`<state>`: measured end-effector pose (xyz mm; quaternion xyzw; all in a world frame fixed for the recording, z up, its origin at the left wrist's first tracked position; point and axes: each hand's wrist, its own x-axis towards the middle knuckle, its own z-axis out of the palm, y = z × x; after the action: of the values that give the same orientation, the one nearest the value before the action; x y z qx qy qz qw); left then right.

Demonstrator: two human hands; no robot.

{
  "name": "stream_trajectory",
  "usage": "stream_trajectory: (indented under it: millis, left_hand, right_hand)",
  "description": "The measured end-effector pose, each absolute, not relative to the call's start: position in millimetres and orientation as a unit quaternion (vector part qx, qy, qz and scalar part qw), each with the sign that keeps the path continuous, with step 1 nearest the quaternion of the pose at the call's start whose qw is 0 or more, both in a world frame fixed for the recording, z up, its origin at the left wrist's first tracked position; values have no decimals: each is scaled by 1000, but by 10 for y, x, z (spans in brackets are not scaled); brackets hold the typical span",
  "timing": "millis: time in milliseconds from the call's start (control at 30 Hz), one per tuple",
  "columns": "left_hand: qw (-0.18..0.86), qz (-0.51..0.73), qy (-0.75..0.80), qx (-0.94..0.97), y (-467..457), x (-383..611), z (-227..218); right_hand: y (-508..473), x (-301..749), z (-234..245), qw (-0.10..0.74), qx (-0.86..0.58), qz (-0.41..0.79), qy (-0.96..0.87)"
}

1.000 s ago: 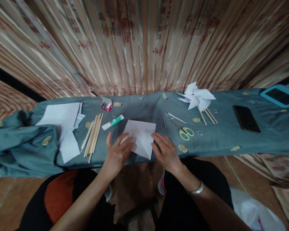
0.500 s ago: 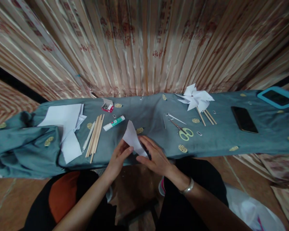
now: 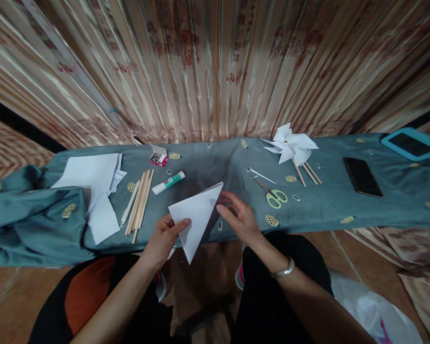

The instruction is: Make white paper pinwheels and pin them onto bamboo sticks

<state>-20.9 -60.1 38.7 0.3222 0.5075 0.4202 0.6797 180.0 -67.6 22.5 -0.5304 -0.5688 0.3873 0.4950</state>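
Note:
A white paper folded into a triangle (image 3: 196, 217) is held up over the near edge of the teal-covered table (image 3: 215, 167). My left hand (image 3: 163, 239) pinches its left corner between thumb and fingers. My right hand (image 3: 238, 217) is at the paper's right edge near the top corner, fingers partly spread; whether it grips the paper I cannot make out. Green-handled scissors (image 3: 274, 195) lie just right of my right hand. A glue stick (image 3: 168, 182) and a bundle of wooden sticks (image 3: 140, 203) lie to the left of the paper.
A stack of white sheets (image 3: 93, 179) lies at the left. Finished white paper pinwheels (image 3: 290, 145) on sticks rest at the back right. A black phone (image 3: 361, 177) and a blue-cased tablet (image 3: 412, 142) lie far right. A small staple box (image 3: 158, 156) sits at the back.
The flat square sheet was lifted and folded along its diagonal; it is now a triangle held up off the cloth, with my left hand pinching its left corner.

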Motion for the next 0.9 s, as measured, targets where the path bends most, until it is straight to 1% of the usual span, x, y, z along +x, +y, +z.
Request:
stream_trajectory:
  millis: [100, 200, 300, 400, 467, 600, 733, 800, 867, 900]
  left_hand:
    - [713, 360, 494, 345, -623, -245, 411]
    - [725, 338, 491, 345, -613, -281, 430]
    - [731, 355, 494, 310, -570, -328, 490]
    - [741, 419, 467, 240, -529, -333, 545]
    - [747, 431, 452, 227, -527, -280, 549]
    - [748, 406, 435, 294, -581, -69, 494]
    - [726, 447, 437, 287, -600, 105, 422]
    - [706, 469, 467, 253, -579, 140, 414]
    - [691, 484, 487, 226, -550, 146, 438]
    - [684, 493, 490, 219, -535, 140, 460]
  right_hand:
    - [-598, 1889, 232, 503, -502, 528, -465]
    - [-559, 1944, 228, 488, -496, 601, -393]
    - [-523, 1978, 246, 505, -484, 636, -326]
    - [-482, 1986, 296, 562, -458, 651, -225]
    - [-474, 1954, 324, 582, -442, 659, -176]
    - [-539, 1758, 293, 552, -433, 681, -211]
    - [-616, 1556, 225, 510, -427, 671, -328]
    - [-610, 1602, 234, 485, -437, 630, -421]
    - [-585, 1804, 278, 469, -489, 518, -522]
    - [-575, 1957, 304, 464, -537, 413, -570]
